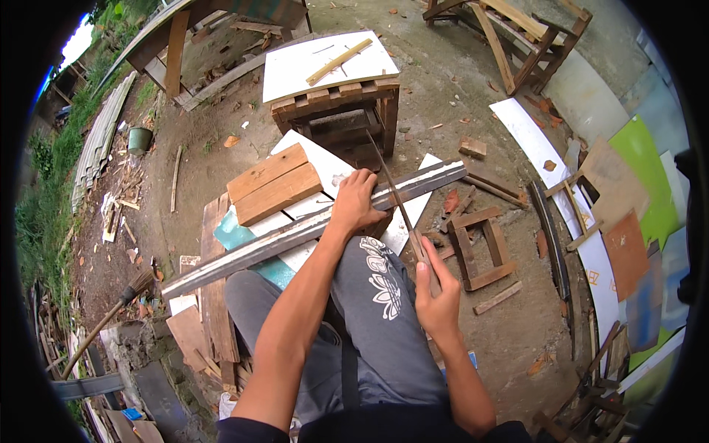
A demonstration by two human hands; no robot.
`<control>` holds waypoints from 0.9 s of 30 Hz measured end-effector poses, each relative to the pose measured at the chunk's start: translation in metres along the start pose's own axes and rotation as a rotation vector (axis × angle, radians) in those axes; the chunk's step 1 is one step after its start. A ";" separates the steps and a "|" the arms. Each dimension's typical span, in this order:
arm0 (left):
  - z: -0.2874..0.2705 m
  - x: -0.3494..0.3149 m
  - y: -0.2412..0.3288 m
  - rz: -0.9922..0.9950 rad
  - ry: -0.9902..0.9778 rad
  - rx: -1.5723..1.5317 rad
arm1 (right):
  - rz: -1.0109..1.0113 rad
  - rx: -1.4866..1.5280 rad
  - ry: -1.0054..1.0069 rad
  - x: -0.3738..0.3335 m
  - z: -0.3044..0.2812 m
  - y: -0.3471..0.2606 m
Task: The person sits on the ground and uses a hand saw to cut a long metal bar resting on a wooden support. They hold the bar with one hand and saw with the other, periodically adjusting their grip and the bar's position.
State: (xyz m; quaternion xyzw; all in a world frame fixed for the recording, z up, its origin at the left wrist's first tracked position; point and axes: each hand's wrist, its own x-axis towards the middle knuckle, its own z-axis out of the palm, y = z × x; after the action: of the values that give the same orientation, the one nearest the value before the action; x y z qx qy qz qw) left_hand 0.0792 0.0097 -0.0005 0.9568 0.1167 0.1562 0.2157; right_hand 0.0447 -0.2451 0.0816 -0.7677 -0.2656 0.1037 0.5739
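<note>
A long, narrow wooden beam [258,247], grey with a white painted strip, runs slantwise over my raised thigh, from lower left to upper right. My left hand [356,201] is closed over it near the middle. My right hand [437,295] grips the wooden handle of a handsaw [384,166]. The saw's thin blade points away from me and crosses the beam just right of my left hand. Whether its teeth have cut into the wood cannot be told. Beyond the beam, two brown wood blocks [275,183] lie side by side on a white board [299,144].
A low wooden stool [336,100] with a white top, holding a wood strip [338,62], stands ahead. A small wooden frame [484,275] and offcuts lie to the right. Coloured sheets [650,177] lean at far right. A broom [133,288] and a bucket [139,140] are left.
</note>
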 end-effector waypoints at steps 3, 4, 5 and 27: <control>0.002 0.000 0.000 -0.072 -0.030 0.025 | 0.056 -0.041 -0.071 -0.015 -0.027 -0.027; 0.004 -0.001 -0.001 -0.026 0.003 0.075 | 0.077 -0.076 -0.096 -0.028 -0.041 -0.041; 0.006 -0.003 -0.001 -0.017 0.014 0.071 | 0.117 -0.115 -0.131 -0.036 -0.051 -0.052; 0.004 -0.002 -0.014 -0.026 0.075 0.003 | -0.049 -0.100 -0.086 0.014 -0.033 -0.050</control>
State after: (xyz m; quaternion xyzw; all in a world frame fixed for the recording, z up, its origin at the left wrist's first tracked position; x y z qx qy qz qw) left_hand 0.0765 0.0201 -0.0111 0.9490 0.1374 0.1888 0.2120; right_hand 0.0577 -0.2553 0.1407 -0.7835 -0.3136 0.1091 0.5253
